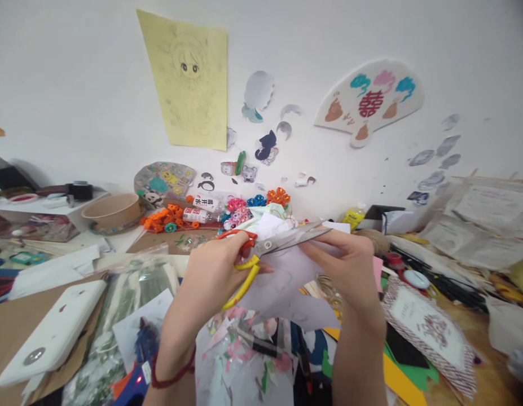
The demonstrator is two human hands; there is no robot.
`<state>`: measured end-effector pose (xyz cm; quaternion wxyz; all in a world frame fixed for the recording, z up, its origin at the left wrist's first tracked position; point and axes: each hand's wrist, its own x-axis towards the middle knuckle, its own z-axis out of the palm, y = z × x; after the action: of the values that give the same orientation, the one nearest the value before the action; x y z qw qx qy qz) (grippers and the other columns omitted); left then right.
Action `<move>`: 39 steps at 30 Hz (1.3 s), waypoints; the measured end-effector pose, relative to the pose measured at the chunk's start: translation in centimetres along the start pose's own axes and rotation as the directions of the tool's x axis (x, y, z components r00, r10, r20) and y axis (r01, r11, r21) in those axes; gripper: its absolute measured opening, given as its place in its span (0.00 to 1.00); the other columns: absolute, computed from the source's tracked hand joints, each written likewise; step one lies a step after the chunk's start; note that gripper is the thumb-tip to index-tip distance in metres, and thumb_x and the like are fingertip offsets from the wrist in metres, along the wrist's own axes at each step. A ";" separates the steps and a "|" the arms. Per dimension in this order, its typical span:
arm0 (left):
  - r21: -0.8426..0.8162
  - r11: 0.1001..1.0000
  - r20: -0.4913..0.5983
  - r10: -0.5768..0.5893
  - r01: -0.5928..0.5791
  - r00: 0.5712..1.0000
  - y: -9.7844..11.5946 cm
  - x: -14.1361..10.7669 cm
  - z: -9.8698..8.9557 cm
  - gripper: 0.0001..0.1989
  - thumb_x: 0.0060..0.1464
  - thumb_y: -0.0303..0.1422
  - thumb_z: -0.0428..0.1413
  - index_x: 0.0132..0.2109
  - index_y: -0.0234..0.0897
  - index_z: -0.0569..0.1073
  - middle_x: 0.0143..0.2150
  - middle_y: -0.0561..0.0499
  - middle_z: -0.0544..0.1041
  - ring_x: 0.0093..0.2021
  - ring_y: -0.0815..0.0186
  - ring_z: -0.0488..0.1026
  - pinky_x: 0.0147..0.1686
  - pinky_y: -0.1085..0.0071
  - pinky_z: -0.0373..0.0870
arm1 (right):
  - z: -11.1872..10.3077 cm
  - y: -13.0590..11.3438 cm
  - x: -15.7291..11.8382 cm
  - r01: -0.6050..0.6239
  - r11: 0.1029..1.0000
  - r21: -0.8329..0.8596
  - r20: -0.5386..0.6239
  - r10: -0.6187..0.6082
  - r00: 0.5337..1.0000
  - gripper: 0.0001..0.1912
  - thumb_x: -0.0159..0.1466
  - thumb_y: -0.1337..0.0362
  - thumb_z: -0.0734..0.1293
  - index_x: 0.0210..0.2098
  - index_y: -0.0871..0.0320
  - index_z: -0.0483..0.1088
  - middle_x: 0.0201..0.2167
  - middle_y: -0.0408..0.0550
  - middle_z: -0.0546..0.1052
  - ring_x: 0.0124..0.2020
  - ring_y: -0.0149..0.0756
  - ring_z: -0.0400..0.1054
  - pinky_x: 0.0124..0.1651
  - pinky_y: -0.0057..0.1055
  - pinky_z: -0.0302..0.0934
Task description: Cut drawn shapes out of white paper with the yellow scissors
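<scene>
Scissors (282, 239) with one red and one yellow handle sit in my left hand (216, 270), the fingers closed around the handle loops. Their blades point to the right, slightly parted, over a sheet of white paper (282, 282). My right hand (343, 259) pinches the paper near the blade tips. The sheet hangs below both hands with a curved lower edge. Part of it is hidden behind the blades and fingers. Under it, a pale surface (210, 366) bears many small paper scraps (244, 344) in pink and green.
A white power bank (53, 332) lies on cardboard at the left, beside plastic-wrapped stems (132, 293). Colourful handmade flowers (278, 196), bottles (202, 215) and a round box (113, 211) line the wall. A printed packet (430, 332) and black cables (434, 270) crowd the right.
</scene>
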<state>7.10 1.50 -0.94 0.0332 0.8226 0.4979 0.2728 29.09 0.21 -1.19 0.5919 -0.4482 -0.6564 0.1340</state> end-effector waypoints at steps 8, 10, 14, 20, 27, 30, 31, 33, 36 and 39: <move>-0.063 0.998 0.013 -0.026 0.027 1.000 -1.1 0.6 0.3 0.18 0.55 0.46 0.56 0.27 0.41 0.58 0.20 0.57 0.63 0.22 0.68 0.59 0.25 0.72 0.46 | 0.9 0.5 0.5 -0.083 0.996 -0.031 -0.012 0.083 0.996 0.04 0.56 0.61 0.74 0.30 0.54 0.81 0.30 0.45 0.83 0.33 0.39 0.77 0.40 0.35 0.72; -0.107 0.992 -0.029 -0.064 0.060 0.998 -1.3 0.8 0.2 0.21 0.53 0.48 0.57 0.26 0.41 0.57 0.20 0.58 0.62 0.21 0.69 0.57 0.24 0.72 0.47 | 1.2 0.8 0.6 -0.119 0.992 -0.048 -0.048 0.117 0.992 0.06 0.55 0.59 0.74 0.29 0.55 0.80 0.30 0.45 0.83 0.33 0.39 0.77 0.39 0.35 0.71; -0.195 0.964 -0.185 -0.219 0.183 0.958 -1.8 0.9 0.1 0.22 0.51 0.50 0.59 0.25 0.39 0.59 0.20 0.59 0.61 0.22 0.71 0.56 0.25 0.73 0.49 | 1.5 1.6 0.8 -0.159 0.987 -0.035 -0.074 0.156 0.985 0.08 0.55 0.57 0.75 0.28 0.56 0.80 0.29 0.44 0.82 0.33 0.38 0.76 0.39 0.34 0.69; -0.545 0.830 -0.287 -0.319 0.120 0.903 -2.0 0.8 1.2 0.14 0.52 0.45 0.61 0.33 0.39 0.69 0.30 0.55 0.75 0.28 0.69 0.67 0.27 0.73 0.59 | 1.8 2.3 0.8 -0.195 0.980 0.051 -0.080 0.198 0.977 0.09 0.55 0.56 0.75 0.30 0.55 0.80 0.32 0.44 0.82 0.36 0.39 0.76 0.41 0.33 0.68; -0.676 0.728 -0.238 -0.365 0.116 0.900 -1.4 1.2 1.6 0.12 0.49 0.41 0.63 0.34 0.39 0.72 0.35 0.52 0.79 0.34 0.65 0.74 0.31 0.71 0.68 | 2.3 2.4 0.7 -0.188 0.966 0.177 -0.115 0.210 0.971 0.08 0.52 0.58 0.76 0.29 0.55 0.79 0.32 0.45 0.82 0.37 0.39 0.77 0.43 0.35 0.70; -0.705 0.701 -0.239 -0.380 0.109 0.893 -1.3 1.3 1.7 0.12 0.48 0.40 0.64 0.33 0.39 0.71 0.33 0.52 0.78 0.33 0.67 0.73 0.30 0.72 0.68 | 2.4 2.3 0.7 -0.212 0.956 0.204 -0.090 0.234 0.968 0.10 0.52 0.58 0.76 0.30 0.56 0.79 0.33 0.46 0.83 0.37 0.40 0.77 0.43 0.36 0.71; -0.716 0.691 -0.251 -0.387 0.099 0.887 -1.3 1.3 1.7 0.11 0.48 0.39 0.64 0.33 0.39 0.71 0.33 0.53 0.78 0.32 0.68 0.72 0.29 0.73 0.68 | 2.3 2.2 0.7 -0.221 0.955 0.197 -0.072 0.239 0.968 0.10 0.53 0.57 0.76 0.32 0.56 0.79 0.34 0.47 0.83 0.38 0.40 0.77 0.43 0.35 0.72; -0.735 0.674 -0.280 -0.401 0.074 0.872 -1.3 1.2 1.6 0.12 0.48 0.39 0.64 0.32 0.39 0.70 0.33 0.53 0.77 0.31 0.69 0.71 0.28 0.74 0.67 | 1.8 2.1 0.8 -0.237 0.959 0.156 -0.017 0.243 0.970 0.13 0.54 0.57 0.75 0.37 0.55 0.79 0.39 0.49 0.83 0.41 0.41 0.77 0.42 0.34 0.72; -0.751 0.659 -0.340 -0.433 0.036 0.834 -1.1 1.1 1.3 0.13 0.48 0.37 0.64 0.30 0.38 0.68 0.33 0.53 0.77 0.31 0.70 0.71 0.29 0.74 0.67 | 0.9 2.4 1.1 -0.276 0.953 0.122 0.123 0.262 0.957 0.24 0.52 0.58 0.77 0.49 0.54 0.76 0.47 0.50 0.81 0.44 0.41 0.77 0.41 0.33 0.73; -0.770 0.638 -0.384 -0.461 -0.002 0.800 -0.9 1.1 1.0 0.15 0.48 0.35 0.64 0.28 0.38 0.64 0.33 0.54 0.76 0.30 0.71 0.70 0.28 0.76 0.67 | 0.2 2.8 1.3 -0.353 0.917 0.185 0.249 0.304 0.920 0.33 0.51 0.58 0.78 0.55 0.55 0.71 0.50 0.53 0.79 0.46 0.44 0.77 0.47 0.38 0.73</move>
<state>7.23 3.08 -1.67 0.2544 0.5480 0.4367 0.6665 30.24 2.84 -2.35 0.5333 -0.4651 -0.6118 0.3533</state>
